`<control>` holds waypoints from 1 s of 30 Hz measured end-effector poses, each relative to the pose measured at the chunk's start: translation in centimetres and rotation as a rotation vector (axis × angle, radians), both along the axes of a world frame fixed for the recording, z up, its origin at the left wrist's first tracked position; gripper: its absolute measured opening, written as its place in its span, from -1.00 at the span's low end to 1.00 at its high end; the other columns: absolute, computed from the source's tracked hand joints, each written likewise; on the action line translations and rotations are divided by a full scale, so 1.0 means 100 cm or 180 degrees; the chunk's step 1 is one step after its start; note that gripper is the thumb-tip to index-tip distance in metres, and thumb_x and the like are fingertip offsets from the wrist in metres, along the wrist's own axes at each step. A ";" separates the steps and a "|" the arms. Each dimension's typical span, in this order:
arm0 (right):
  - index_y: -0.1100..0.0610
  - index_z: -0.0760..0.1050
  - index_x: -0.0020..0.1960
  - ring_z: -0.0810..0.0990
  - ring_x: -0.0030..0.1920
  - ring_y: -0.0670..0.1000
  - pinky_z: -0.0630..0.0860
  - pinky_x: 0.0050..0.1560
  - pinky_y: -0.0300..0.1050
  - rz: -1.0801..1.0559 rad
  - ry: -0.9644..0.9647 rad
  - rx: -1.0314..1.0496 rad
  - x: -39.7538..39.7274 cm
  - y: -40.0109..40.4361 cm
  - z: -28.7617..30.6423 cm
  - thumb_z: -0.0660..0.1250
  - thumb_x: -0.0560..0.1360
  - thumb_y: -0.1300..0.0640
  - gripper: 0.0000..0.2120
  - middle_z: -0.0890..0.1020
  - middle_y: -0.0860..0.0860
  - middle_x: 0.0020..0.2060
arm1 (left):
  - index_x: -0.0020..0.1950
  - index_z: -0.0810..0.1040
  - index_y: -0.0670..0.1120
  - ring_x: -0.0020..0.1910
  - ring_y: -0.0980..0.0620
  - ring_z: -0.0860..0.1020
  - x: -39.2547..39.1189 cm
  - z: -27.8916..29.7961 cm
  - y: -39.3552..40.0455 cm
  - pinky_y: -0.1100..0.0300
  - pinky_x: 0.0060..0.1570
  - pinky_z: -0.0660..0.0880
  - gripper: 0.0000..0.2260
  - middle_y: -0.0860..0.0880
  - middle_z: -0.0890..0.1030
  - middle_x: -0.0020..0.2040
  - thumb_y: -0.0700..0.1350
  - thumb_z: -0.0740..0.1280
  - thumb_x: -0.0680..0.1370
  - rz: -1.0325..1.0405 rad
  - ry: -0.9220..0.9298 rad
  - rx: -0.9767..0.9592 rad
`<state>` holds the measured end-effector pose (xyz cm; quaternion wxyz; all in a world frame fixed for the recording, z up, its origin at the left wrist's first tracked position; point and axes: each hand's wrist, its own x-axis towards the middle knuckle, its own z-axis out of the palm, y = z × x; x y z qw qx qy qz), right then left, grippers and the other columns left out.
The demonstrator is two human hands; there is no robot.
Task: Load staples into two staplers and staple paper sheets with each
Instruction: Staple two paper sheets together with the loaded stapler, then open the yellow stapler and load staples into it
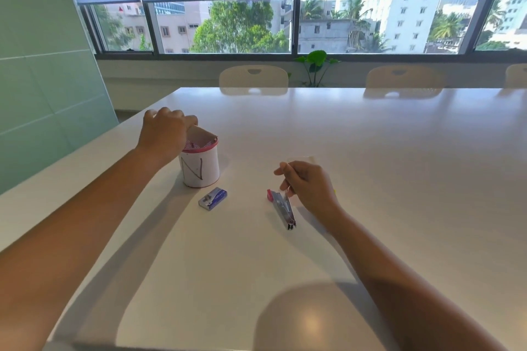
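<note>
My left hand (164,134) sits curled over the far-left rim of the white cup (200,167), the one with a pink rim band and a hand-drawn "N" on its side; the fingers bend down around a piece of paper (199,134) standing up out of the cup, and I read that as a pinch on the paper, though the fingertips themselves are hidden behind the knuckles. My right hand (306,186) hovers well to the right of the cup, fingers curled, thumb and forefinger pinching something thin and pale that I cannot make out; a faint sheet edge (302,158) shows just beyond its knuckles. Directly under and just nearer than that hand lies the stapler (281,206), opened out so its metal channel points toward me, its pink end to the left of my fingers; I cannot tell whether the fingers touch it. The blue staple box (213,198) lies flat between my two hands, just nearer than the cup and apart from it. The table (370,208) runs wide beyond and to the right of my right hand; its left edge (85,151) passes diagonally just outside my left forearm, and the near edge lies below both elbows. Chairs (253,77) line the far edge under the window.
</note>
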<state>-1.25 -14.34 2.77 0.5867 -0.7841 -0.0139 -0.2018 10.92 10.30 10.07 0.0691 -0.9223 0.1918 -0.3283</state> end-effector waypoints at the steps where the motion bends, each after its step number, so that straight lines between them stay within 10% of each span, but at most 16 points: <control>1: 0.11 0.61 -0.17 0.45 -0.56 -0.19 0.41 -0.41 -0.38 0.0008 0.0004 0.0006 -0.001 0.000 0.000 0.25 0.55 0.08 -0.78 0.56 -0.03 -0.47 | 0.13 0.53 -0.08 -0.06 -0.20 0.51 0.001 0.000 0.001 -0.10 0.05 0.39 -0.74 -0.19 0.60 -0.07 -0.29 0.20 0.50 0.0079 -0.0002 0.0072; 9: 0.11 0.62 -0.15 0.47 -0.56 -0.19 0.44 -0.41 -0.39 -0.0056 -0.0140 -0.0134 -0.003 -0.003 0.004 0.25 0.55 0.07 -0.78 0.57 -0.08 -0.49 | 0.25 0.45 0.00 0.20 -0.12 0.47 0.000 -0.001 -0.003 -0.13 0.31 0.25 -0.70 -0.11 0.55 0.18 -0.11 0.27 0.52 0.0412 0.0341 0.0887; 19: 0.02 0.60 -0.19 0.51 -0.49 -0.14 0.48 -0.34 -0.18 -0.1022 -0.0152 -0.0122 0.000 -0.045 0.018 0.22 0.56 -0.01 -0.75 0.62 -0.05 -0.42 | 0.07 0.58 -0.19 -0.08 -0.21 0.60 -0.002 -0.020 -0.010 -0.09 0.14 0.40 -0.82 -0.23 0.66 -0.04 -0.19 0.28 0.52 -0.0355 0.0256 -0.0416; 25: 0.08 0.54 0.15 0.56 0.11 0.14 0.41 -0.04 -0.08 -0.1453 0.1201 -0.1664 0.000 -0.066 0.017 0.20 0.52 -0.12 -0.65 0.63 0.11 0.07 | 0.10 0.52 -0.20 -0.01 -0.22 0.56 -0.009 -0.030 -0.017 -0.15 0.15 0.41 -0.82 -0.22 0.63 0.00 -0.23 0.25 0.52 -0.0590 -0.0067 -0.1106; 30: 0.20 0.31 0.26 0.58 0.10 0.17 0.51 0.14 0.09 -0.0882 0.2702 -0.2250 0.003 -0.063 0.008 0.16 0.36 -0.45 -0.21 0.59 0.16 0.09 | -0.05 0.51 -0.16 -0.12 -0.15 0.50 -0.044 -0.046 -0.067 -0.02 -0.06 0.43 -0.85 -0.12 0.61 -0.14 -0.24 0.17 0.46 -0.1213 -0.0054 -0.2190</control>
